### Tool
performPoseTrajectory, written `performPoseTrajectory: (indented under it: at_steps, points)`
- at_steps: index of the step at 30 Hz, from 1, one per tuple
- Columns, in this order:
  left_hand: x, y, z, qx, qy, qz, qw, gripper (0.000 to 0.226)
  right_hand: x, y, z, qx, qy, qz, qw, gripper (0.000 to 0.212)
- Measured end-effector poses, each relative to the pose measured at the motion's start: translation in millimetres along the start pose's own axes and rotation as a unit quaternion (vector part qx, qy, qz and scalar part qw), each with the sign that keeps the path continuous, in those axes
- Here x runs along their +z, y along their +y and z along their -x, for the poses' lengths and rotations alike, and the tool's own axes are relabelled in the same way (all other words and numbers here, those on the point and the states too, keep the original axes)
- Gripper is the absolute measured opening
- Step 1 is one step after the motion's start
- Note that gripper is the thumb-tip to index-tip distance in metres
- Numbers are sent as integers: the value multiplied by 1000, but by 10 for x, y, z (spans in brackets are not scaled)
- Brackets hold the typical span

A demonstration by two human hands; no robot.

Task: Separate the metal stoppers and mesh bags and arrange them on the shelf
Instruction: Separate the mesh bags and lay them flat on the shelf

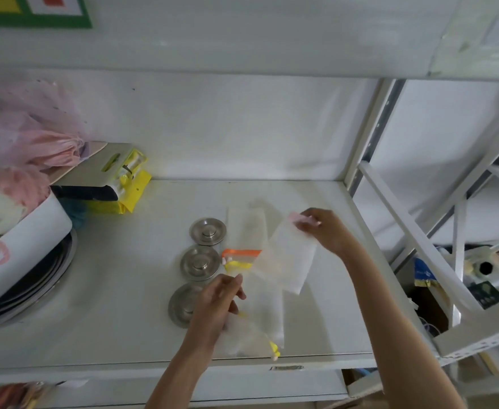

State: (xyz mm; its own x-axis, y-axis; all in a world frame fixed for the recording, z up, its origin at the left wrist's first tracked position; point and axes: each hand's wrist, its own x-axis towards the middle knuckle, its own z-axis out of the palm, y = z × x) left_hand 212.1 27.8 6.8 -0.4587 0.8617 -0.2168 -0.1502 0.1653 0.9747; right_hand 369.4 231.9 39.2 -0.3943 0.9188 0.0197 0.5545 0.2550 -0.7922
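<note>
We are sorting mesh bags beside the metal stoppers on the shelf.

We are lifting one white mesh bag [294,255] by its pink top edge, our right hand [322,228] pinching it closed over the right of the shelf [94,290], while our left hand [215,302] is gripping the corner of another mesh bag [251,332] near the front edge. Three metal stoppers [201,262] are sitting in a row just left of the bags. We judge it best to be peeling one bag at a time, keeping it clear of the stoppers. The layered bags are translucent and blurring together, so we cannot tell how many there are; the nearest stopper is partly hidden behind our left hand.
</note>
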Motion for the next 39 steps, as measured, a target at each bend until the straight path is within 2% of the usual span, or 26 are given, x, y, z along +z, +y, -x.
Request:
performPoseTrajectory:
  at_steps: [3,6,8,10,12,14,16,18,20,23,26,29,31,32,35,37,39]
  points:
    - [-17,14,-48,-19,11,6,1000,28,126,101,-453,38,69,99,992,21]
    - [-9,28,-56,-15,15,-19,1000,25,321,199,-622,35,111,212,970,44]
    - [1,41,-70,-4,15,-36,999,25,423,224,-589,39,120,223,967,48]
    - [0,46,-100,5,13,-35,999,24,476,210,-461,31,117,220,968,41]
    - [4,50,-112,11,11,-22,1000,21,480,142,-229,16,64,190,980,29]
    - [31,70,-113,18,3,-19,1000,17,452,42,112,26,-45,121,991,23]
    - [82,98,-120,39,-4,-16,999,17,411,-79,498,70,-168,49,982,29]
    - [140,112,-134,71,-5,-14,997,20,361,-164,817,120,-228,20,966,39]
    - [197,106,-133,94,-6,-14,995,19,323,-192,1046,157,-252,5,955,44]
    - [270,63,-112,134,-28,-27,990,19,324,-140,1216,186,-273,-74,941,41]
    - [335,53,-69,172,-47,-73,981,15,287,-76,1282,161,-254,-141,943,24]
    - [387,39,-30,194,-59,-146,968,13,218,-43,1316,130,-225,-127,957,20]
    - [402,27,-17,201,-83,-230,948,13,190,-40,1343,114,-202,-93,968,18]
    - [407,10,-19,212,-101,-291,927,12,185,-28,1349,103,-181,-66,976,17]
    - [419,-49,-17,254,-140,-470,834,8,168,29,1339,64,-105,22,992,18]
    - [426,-100,0,256,-138,-534,794,23,145,82,1325,48,-105,89,989,25]
    - [447,-139,35,250,-126,-559,781,39,146,139,1322,48,-137,162,976,36]
